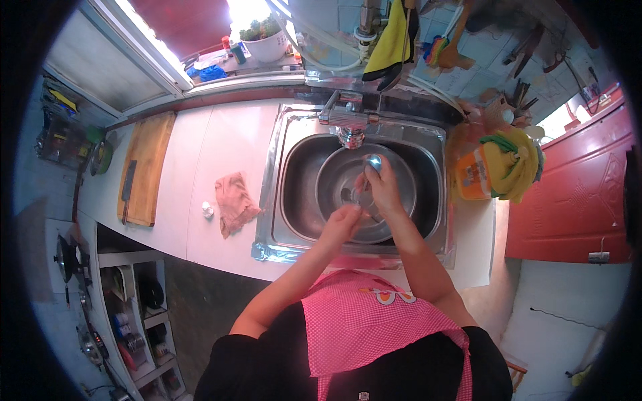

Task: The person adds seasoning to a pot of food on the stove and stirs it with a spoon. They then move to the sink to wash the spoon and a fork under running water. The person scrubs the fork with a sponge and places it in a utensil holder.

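Note:
My right hand (385, 188) grips a shiny metal utensil, apparently a spoon (373, 161), with its rounded end showing above the fingers. Lower and to the left, the curled fingers of my left hand (345, 219) pinch what looks like the utensil's thin other end; blur hides the exact grip. Both hands are above a round metal basin (326, 173) that sits inside the stainless steel sink (301, 150). A dark, spoon-shaped form (346, 194) shows in the basin beside my fingers. Over the basin's far rim hangs the chrome faucet (351, 135).
Left of the sink lie a crumpled brownish-pink cloth (235, 200), a white wad (207, 210) and a wooden cutting board (150, 170) bearing a knife (129, 188). On the right stand an orange-labelled container (472, 173) and yellow-green gloves (514, 160). A yellow-and-black glove (391, 42) hangs behind the faucet.

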A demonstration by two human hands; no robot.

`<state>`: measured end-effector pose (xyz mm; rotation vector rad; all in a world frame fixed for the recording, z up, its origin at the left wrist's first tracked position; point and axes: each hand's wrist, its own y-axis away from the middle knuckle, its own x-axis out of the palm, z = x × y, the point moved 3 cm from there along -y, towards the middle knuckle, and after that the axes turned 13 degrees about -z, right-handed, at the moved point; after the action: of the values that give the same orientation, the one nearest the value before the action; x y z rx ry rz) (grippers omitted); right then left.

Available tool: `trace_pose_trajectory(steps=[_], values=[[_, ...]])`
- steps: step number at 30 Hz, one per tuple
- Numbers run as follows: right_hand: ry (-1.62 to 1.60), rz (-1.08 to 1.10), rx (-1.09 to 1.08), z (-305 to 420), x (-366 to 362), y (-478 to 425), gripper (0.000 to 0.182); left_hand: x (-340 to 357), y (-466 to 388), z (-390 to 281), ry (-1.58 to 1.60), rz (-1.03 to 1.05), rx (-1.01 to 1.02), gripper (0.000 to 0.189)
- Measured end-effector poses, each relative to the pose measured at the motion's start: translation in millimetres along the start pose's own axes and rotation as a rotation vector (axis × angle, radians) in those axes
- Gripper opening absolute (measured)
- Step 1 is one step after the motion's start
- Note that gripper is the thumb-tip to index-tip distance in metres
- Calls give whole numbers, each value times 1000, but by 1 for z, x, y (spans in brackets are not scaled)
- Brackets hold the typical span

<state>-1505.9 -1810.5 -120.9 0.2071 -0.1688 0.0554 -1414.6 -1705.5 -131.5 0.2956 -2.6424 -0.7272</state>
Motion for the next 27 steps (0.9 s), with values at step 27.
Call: trace_pose_trajectory(steps=[27], values=[[373, 94, 252, -92, -23, -119, 27, -43, -32, -19, -82, -65, -31, 31]])
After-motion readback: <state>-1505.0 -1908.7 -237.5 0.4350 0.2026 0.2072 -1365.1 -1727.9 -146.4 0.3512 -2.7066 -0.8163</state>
